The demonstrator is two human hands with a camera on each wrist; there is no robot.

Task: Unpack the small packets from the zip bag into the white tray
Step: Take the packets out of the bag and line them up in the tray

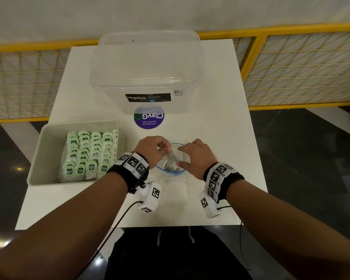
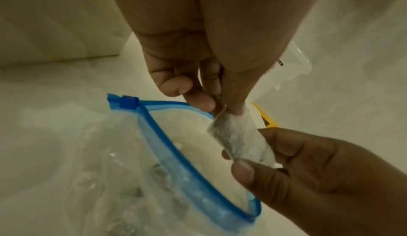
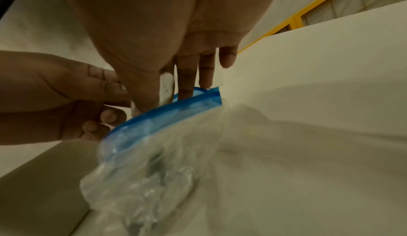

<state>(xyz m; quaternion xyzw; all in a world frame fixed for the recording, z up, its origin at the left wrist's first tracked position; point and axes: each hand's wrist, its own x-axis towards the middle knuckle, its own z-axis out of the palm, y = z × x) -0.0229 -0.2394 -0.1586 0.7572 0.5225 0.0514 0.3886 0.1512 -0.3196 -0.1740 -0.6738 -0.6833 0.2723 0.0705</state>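
A clear zip bag [image 1: 171,174] with a blue zip rim [image 2: 176,154] lies on the white table, its mouth wide open under both hands. A small pale packet [image 2: 233,135] hangs over that mouth. My left hand [image 1: 164,147] pinches the packet's upper end [image 2: 229,110]. My right hand [image 1: 180,157] pinches its lower end between thumb and finger [image 2: 253,152]. In the right wrist view the packet [image 3: 166,86] shows as a white strip between the fingers of my right hand [image 3: 165,98], just above the bag rim [image 3: 165,117]. The white tray [image 1: 49,150] on the left holds several rows of green packets [image 1: 89,154].
A clear lidded storage box [image 1: 146,73] stands at the back of the table, with a round purple sticker [image 1: 149,118] in front of it. A yellow mesh railing [image 1: 291,67] runs behind. Cables hang from the wrist cameras past the table's near edge [image 1: 170,227].
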